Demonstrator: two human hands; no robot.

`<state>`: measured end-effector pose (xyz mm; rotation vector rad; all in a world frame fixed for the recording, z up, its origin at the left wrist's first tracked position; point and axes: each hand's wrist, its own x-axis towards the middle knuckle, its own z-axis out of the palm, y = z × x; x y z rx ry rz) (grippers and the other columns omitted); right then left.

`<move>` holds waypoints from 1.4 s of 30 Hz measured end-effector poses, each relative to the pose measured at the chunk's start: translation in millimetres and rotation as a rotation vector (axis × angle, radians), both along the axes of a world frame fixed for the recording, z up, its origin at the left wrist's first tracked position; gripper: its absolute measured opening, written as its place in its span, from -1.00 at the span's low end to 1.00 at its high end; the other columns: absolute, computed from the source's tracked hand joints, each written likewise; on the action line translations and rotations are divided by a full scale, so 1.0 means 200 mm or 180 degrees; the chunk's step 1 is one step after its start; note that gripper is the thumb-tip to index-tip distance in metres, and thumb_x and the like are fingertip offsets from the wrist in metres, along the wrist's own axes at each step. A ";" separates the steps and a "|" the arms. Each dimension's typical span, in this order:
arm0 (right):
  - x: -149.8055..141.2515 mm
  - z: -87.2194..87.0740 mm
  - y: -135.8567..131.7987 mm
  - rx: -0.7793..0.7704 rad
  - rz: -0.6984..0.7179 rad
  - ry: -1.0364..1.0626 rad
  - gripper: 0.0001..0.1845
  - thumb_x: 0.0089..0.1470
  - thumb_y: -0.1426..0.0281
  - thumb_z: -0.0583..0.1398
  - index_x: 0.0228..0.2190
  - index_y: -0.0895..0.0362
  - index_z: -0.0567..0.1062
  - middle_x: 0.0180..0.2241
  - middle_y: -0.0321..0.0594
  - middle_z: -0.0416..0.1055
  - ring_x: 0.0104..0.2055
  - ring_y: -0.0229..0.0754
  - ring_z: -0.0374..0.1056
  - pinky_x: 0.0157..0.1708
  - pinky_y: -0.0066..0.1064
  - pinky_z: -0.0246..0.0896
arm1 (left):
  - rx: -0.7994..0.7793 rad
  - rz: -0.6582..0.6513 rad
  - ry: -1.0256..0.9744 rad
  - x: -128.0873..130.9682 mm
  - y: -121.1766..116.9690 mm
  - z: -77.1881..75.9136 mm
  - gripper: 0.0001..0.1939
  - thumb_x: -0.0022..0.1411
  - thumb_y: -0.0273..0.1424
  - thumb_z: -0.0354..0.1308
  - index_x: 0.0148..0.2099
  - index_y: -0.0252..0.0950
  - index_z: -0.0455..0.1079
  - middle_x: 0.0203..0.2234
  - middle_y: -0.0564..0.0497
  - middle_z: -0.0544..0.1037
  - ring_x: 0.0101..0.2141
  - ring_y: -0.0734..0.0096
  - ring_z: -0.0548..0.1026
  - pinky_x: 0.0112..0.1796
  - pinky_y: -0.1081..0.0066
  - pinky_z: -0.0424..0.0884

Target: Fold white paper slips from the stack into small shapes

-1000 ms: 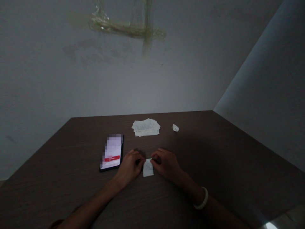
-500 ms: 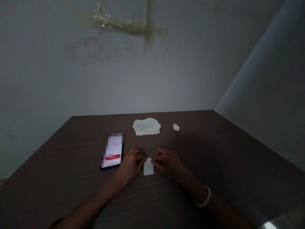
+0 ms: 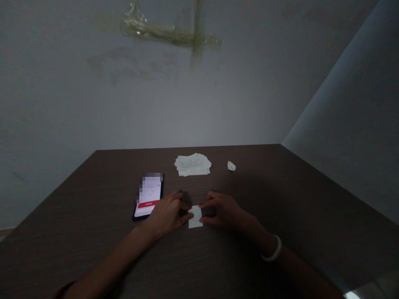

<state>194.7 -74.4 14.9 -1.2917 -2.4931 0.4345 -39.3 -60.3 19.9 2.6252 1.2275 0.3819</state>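
A small white slip of paper with lines of print lies on the dark table in front of me. At its left edge is my left hand, forefinger near the top corner and thumb lower down. My right hand, with a white beaded bracelet on the wrist, holds the right edge the same way, thumb and forefinger curled with a gap between them. Both hands rest low over the tabletop. The fingertips hide parts of the slip's sides.
A phone with a lit screen lies left of my left hand, partly behind it. Farther back is a loose pile of white papers, with a crumpled paper piece to its right. The table meets a grey wall.
Both thumbs have slid down the slip's sides, away from the forefingers, and more of its printed face shows. My left wrist now covers more of the phone. The view has shifted slightly.
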 end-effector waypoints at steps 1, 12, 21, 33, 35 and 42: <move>0.00 0.00 0.00 0.0004 0.0000 0.0022 -0.54 -0.07 0.12 0.33 -0.11 -0.01 0.52 -0.22 -0.23 0.35 -0.25 -0.20 0.34 -0.28 -0.42 0.17 | -0.0013 -0.0004 0.0014 0.00 0.00 0.00 -0.72 0.15 -0.19 0.20 -0.16 -0.19 0.56 -0.31 -0.09 0.46 -0.17 0.08 0.42 -0.20 0.23 0.35; 0.00 -0.05 -0.03 0.0233 -0.0061 0.0064 -0.52 -0.06 0.10 0.32 -0.10 0.03 0.52 -0.23 -0.18 0.34 -0.16 -0.11 0.26 -0.15 -0.30 0.12 | -0.0128 -0.0068 0.0094 -0.01 0.00 0.05 -0.58 -0.02 -0.09 0.32 -0.13 -0.17 0.55 -0.33 -0.05 0.46 -0.24 0.14 0.45 -0.24 0.30 0.35; -0.01 0.00 -0.06 0.0294 0.0229 -0.0165 -0.77 0.09 0.22 0.24 -0.21 0.02 0.54 -0.29 -0.23 0.35 -0.21 -0.15 0.23 -0.20 -0.33 0.08 | -0.0107 -0.0114 0.0393 0.00 -0.01 0.06 -0.56 0.01 -0.10 0.32 -0.07 -0.16 0.52 -0.24 -0.09 0.47 -0.15 0.06 0.44 -0.17 0.24 0.35; -0.01 0.00 -0.18 0.0473 0.0446 -0.0329 -0.81 0.20 0.34 0.12 -0.29 0.03 0.56 -0.34 -0.25 0.38 -0.25 -0.18 0.23 -0.22 -0.34 0.06 | -0.0002 -0.0150 0.0333 0.00 -0.02 0.05 -0.66 0.24 -0.14 0.09 -0.09 -0.20 0.53 -0.24 -0.12 0.46 -0.15 0.11 0.44 -0.18 0.25 0.37; -0.01 -0.01 -0.20 0.0488 0.0453 -0.0310 -0.79 0.20 0.37 0.11 -0.34 0.06 0.55 -0.34 -0.25 0.38 -0.26 -0.19 0.23 -0.22 -0.34 0.06 | -0.0019 -0.0123 0.0402 0.00 -0.02 0.05 -0.67 0.19 -0.13 0.16 -0.09 -0.19 0.52 -0.22 -0.11 0.45 -0.13 0.09 0.43 -0.17 0.24 0.37; 0.00 0.03 -0.25 0.0270 0.0430 -0.0175 -0.85 0.16 0.37 0.15 -0.36 0.07 0.55 -0.36 -0.23 0.35 -0.25 -0.17 0.22 -0.25 -0.35 0.08 | -0.0071 -0.0095 0.0503 0.00 -0.01 0.05 -0.58 0.09 -0.03 0.23 -0.08 -0.15 0.51 -0.20 -0.10 0.44 -0.08 0.05 0.40 -0.14 0.21 0.36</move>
